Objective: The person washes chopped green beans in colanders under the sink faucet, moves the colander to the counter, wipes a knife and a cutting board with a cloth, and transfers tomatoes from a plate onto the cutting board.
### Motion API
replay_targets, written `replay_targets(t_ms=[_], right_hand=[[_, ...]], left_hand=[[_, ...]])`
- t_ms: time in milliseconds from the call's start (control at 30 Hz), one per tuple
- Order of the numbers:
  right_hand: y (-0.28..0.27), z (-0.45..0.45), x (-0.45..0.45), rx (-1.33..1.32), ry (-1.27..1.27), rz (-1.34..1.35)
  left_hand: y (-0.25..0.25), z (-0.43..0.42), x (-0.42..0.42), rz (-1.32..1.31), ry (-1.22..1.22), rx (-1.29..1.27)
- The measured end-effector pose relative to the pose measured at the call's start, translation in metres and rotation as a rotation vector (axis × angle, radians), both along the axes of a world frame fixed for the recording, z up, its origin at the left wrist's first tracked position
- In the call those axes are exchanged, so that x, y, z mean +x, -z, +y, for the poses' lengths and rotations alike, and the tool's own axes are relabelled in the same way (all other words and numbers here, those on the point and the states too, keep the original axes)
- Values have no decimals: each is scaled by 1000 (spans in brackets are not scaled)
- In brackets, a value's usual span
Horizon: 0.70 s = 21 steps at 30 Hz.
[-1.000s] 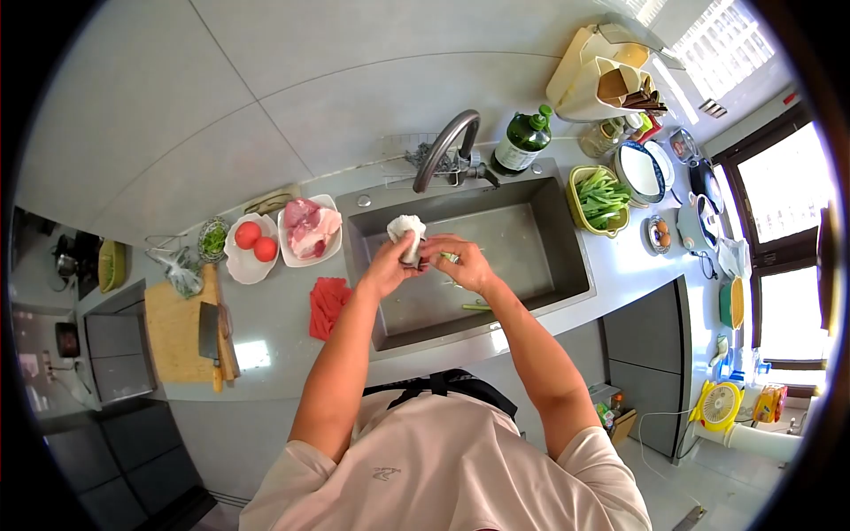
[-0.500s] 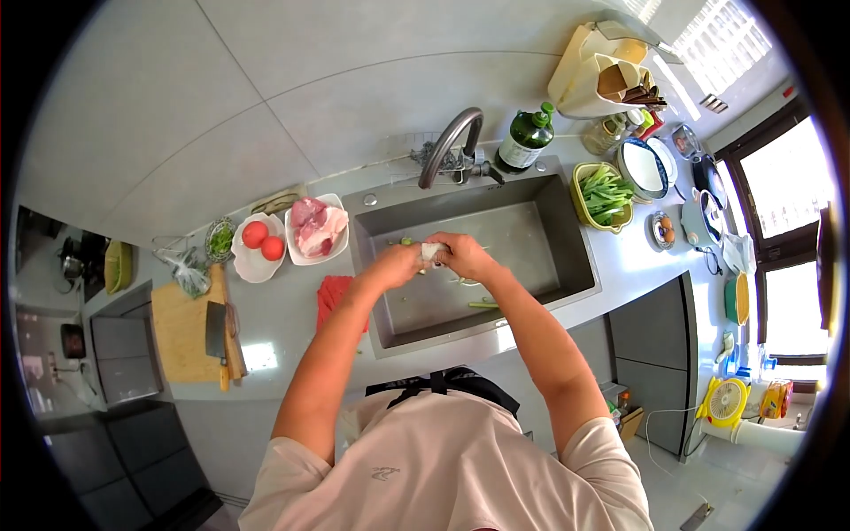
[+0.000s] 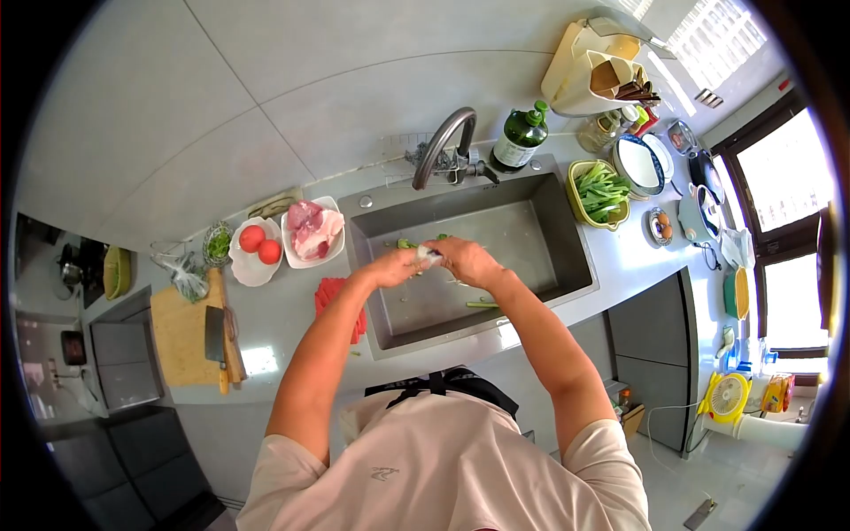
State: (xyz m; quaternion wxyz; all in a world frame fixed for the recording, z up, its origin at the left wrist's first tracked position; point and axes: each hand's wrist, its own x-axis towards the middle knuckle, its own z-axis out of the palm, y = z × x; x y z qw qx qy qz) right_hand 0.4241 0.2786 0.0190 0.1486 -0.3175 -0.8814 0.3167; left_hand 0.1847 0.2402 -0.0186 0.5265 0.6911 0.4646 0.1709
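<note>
Along the worktop point(image 3: 288, 329): a sink point(image 3: 522, 257) is set in, with chopping board and dishes to its left.
Inside the sink: scattered green bits point(image 3: 405, 243) and a green stalk point(image 3: 482, 304) are seen on the bottom.
Chopping board point(image 3: 177, 327): a knife point(image 3: 214, 334) is laid along it, apart from the work.
Basket point(image 3: 578, 209): leafy greens point(image 3: 604, 192) are held in it, beside the sink's right edge.
Left hand point(image 3: 392, 267): fingers are closed around one side of the pale piece.
Right hand point(image 3: 469, 262): fingers are bent in and pinched on its other side.
Pale piece point(image 3: 428, 257): it is held between both hands over the sink, its kind too blurred to tell; it seems to be worked by the fingers, probably picked or torn. For the next move, a firm two-sided grip, kept low over the sink, would be called for.
</note>
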Motion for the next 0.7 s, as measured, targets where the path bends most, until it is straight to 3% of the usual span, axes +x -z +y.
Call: replay_targets(t_ms=[100,267,367,400,467,500,567,667,700], right_hand=[[16,3,-2,-260,170,131],[11,-8,-21,-717,527,124],[63,0,-16,-1327,603,370],[62,0,-18,-1164,594,288],[53,-4,-20,-837,570,128],[50,-8,-19,-578,550,197],[41,-13,-16,-58,482,323],[1,-21,-10,201,188,379],[2,-21,-7,201,150,280]], left_hand=[[-11,-2,7,45,-74,228],[-19,-5,15,477,-15,335],[-19,-13,20,579,-37,435],[-21,-15,20,586,-53,474],[13,-14,16,344,-148,443],[31,-13,13,222,-195,425],[44,-5,3,4,-235,96],[23,0,-11,-247,-242,-464],[15,0,-13,-317,-232,-661]])
